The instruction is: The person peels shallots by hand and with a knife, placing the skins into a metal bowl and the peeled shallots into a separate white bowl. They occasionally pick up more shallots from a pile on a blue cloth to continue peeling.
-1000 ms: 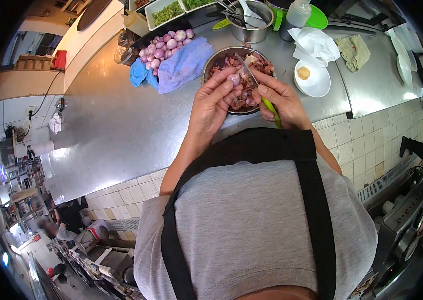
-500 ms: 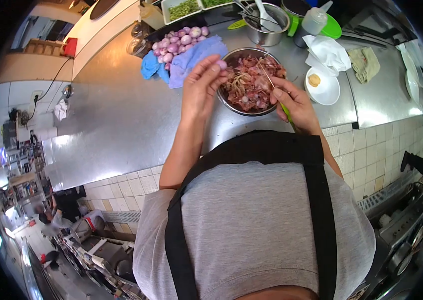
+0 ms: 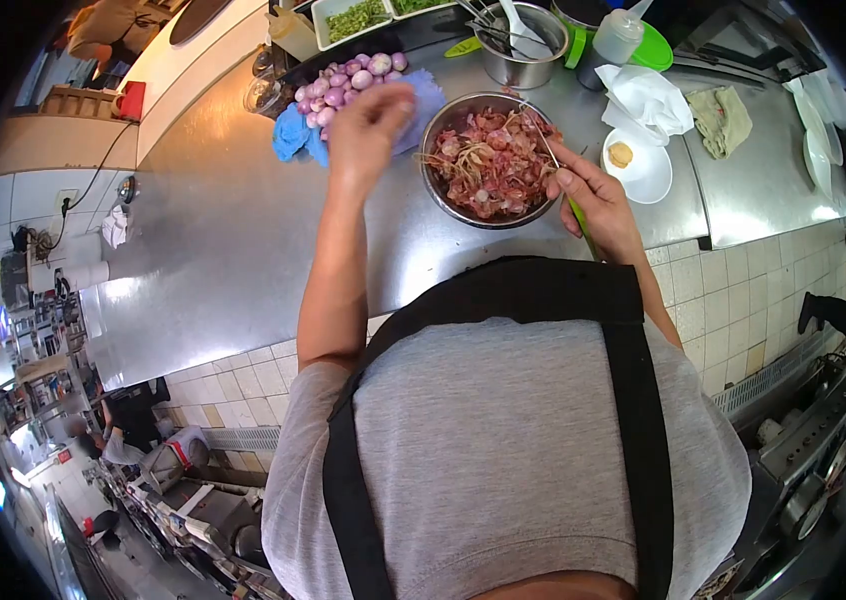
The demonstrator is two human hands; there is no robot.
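My left hand [image 3: 368,130] is over the edge of the purple-blue cloth [image 3: 428,100], just in front of a pile of peeled shallots [image 3: 343,82]. Its fingers are blurred, and whether anything is between them cannot be made out. A thin blade rises from my right hand [image 3: 591,200], which grips the green-handled knife [image 3: 579,222] at the right rim of a metal bowl [image 3: 483,220]. Reddish skins and stringy roots [image 3: 493,165] fill that bowl, and some roots hang over its left rim.
Right of the bowl are a white bowl [image 3: 655,180] with a small yellowish piece, crumpled white paper [image 3: 648,103] and a greenish cloth [image 3: 721,122]. Behind stand a metal pot [image 3: 518,72] of utensils, a squeeze bottle [image 3: 619,36] and a tray of chopped greens [image 3: 355,18].
My left hand has moved left and slightly up from the bowl to the shallots; the shallot at its fingertips no longer shows. My right hand stays near the bowl with the knife.
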